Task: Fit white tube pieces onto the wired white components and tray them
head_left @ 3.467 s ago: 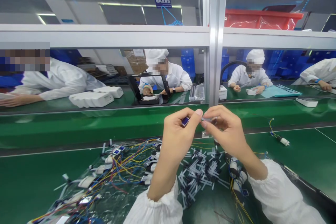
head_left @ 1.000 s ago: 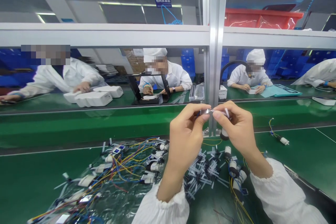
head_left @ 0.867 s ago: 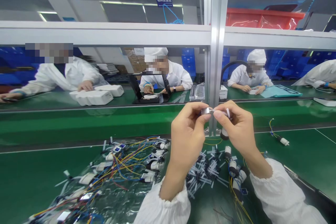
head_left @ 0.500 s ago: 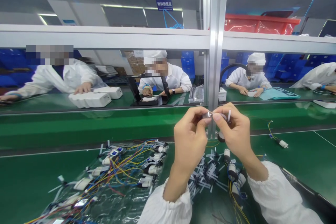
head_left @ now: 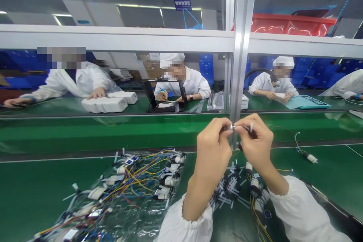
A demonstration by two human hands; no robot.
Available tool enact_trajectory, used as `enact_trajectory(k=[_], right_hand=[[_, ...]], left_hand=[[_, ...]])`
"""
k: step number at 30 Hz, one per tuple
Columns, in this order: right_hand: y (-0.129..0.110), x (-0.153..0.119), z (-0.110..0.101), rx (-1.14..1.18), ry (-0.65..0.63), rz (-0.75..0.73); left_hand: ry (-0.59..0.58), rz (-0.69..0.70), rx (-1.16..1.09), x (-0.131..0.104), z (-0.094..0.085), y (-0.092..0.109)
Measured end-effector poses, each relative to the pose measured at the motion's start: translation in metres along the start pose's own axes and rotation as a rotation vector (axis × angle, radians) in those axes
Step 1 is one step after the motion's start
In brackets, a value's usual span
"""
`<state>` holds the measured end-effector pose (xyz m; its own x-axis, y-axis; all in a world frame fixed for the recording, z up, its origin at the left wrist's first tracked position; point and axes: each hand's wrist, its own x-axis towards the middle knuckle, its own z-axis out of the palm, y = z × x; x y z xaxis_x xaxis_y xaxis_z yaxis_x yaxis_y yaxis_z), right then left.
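Observation:
Before the upright post, my left hand (head_left: 214, 145) pinches a small silvery metal part (head_left: 230, 127) between thumb and fingers. My right hand (head_left: 257, 141) is closed with its fingertips meeting that part; a small dark piece with a white strip (head_left: 251, 127) sticks out from its fingers. Exactly how the two pieces join is too small to tell. Below my hands lies a pile of dark pieces with white strips (head_left: 227, 189). Beside my right wrist, several white-and-black cylindrical parts with wires (head_left: 255, 187) lie on the green bench.
Many wired white parts (head_left: 98, 193) cover a clear plastic sheet at the left. A single wired part (head_left: 312, 157) lies at the right. The metal post (head_left: 239, 64) and white shelf (head_left: 113, 39) stand ahead, with a red bin (head_left: 292, 25) above. Co-workers in white sit across the bench.
The view has shifted slightly, so the scene sits a little further right. My hands remain fingertip to fingertip, and the metal part has turned slightly between them.

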<state>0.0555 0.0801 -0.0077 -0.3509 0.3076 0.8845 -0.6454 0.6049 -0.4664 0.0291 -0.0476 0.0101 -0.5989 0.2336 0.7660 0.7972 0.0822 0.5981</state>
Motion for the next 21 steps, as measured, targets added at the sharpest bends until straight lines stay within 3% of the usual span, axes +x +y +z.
enact_trajectory(k=[4, 13, 21], right_hand=[[0.000, 0.002, -0.001, -0.053, -0.010, -0.006], [0.005, 0.008, -0.006, -0.062, -0.082, -0.016], [0.004, 0.006, -0.010, -0.076, -0.044, 0.009]], left_hand=[[0.030, -0.005, 0.024, 0.002, 0.000, -0.002], [0.020, -0.307, -0.395, 0.009, 0.003, -0.013], [0.063, -0.179, -0.295, 0.002, 0.014, -0.010]])
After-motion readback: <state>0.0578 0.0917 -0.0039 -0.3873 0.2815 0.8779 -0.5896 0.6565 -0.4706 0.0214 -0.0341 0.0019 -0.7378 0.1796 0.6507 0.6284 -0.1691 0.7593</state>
